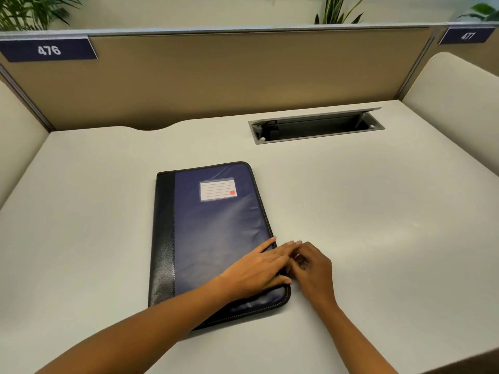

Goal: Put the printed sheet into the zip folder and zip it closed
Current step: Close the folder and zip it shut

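A navy zip folder [213, 225] with a black spine and a white label lies shut and flat on the desk, spine to the left. My left hand [259, 268] rests palm down on its near right corner, fingers spread. My right hand [310, 265] is beside the folder's right edge, fingers pinched together at the zip line; the zip pull itself is hidden under the fingers. No printed sheet is visible anywhere.
The pale desk [378, 225] has an open cable tray [316, 126] set into it at the back right. A tan partition [229, 76] with number tags 476 and 477 closes the back. Curved side panels stand left and right.
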{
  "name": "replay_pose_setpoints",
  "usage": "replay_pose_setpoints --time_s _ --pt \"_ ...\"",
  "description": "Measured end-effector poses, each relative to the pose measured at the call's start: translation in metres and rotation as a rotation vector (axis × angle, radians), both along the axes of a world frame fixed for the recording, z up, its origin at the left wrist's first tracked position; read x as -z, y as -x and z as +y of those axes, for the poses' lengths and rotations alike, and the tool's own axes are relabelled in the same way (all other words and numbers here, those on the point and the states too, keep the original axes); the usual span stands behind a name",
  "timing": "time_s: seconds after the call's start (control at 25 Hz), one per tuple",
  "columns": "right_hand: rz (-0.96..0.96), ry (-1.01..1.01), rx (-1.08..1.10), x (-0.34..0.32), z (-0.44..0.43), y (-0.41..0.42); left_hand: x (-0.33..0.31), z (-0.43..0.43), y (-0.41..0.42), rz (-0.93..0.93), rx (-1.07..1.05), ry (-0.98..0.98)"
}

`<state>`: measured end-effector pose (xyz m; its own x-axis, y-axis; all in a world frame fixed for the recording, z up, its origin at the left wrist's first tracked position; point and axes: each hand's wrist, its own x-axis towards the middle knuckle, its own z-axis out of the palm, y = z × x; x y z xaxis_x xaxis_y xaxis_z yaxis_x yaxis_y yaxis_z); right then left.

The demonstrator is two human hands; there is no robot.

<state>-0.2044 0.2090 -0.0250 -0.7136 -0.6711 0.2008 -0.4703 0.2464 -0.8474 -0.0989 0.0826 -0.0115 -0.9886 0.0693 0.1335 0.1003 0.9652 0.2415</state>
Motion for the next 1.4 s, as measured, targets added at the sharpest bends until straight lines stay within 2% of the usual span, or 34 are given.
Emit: replay_pose_setpoints --time_s 0.12,0.56,0.72,0.8,0.92,1.04,1.24,1.4 --pt "-0.053 0.002 0.010 0.000 -0.019 0.011 0.003 0.000 0.000 0.040 0.019 0.009" --pt "0.156 -0.037 -0.110 0.004 -0.086 0.060 0.002 -0.001 -0.001 0.041 -0.038 -0.109" --pt "0.128 -0.055 -0.121 0.000 -0.113 0.075 -0.001 0.000 -0.001 0.031 -0.054 -0.118" --pt "0.101 -0.066 -0.119 -0.002 -0.128 0.083 0.000 0.002 -0.002 0.072 -0.094 -0.061" --pt "0.068 -0.078 -0.137 -0.004 -0.145 0.092 0.001 0.001 0.001 0.133 -0.096 -0.123" --pt "0.066 -0.074 -0.135 -0.004 -0.147 0.095 0.001 -0.023 0.012 0.084 -0.021 -0.208" --pt "0.084 -0.094 -0.139 0.001 -0.146 0.095 -0.010 -0.096 0.045 0.050 -0.133 -0.171" --pt "0.119 -0.093 -0.196 0.002 -0.155 0.102 -0.009 -0.100 0.052 0.050 -0.095 -0.162"
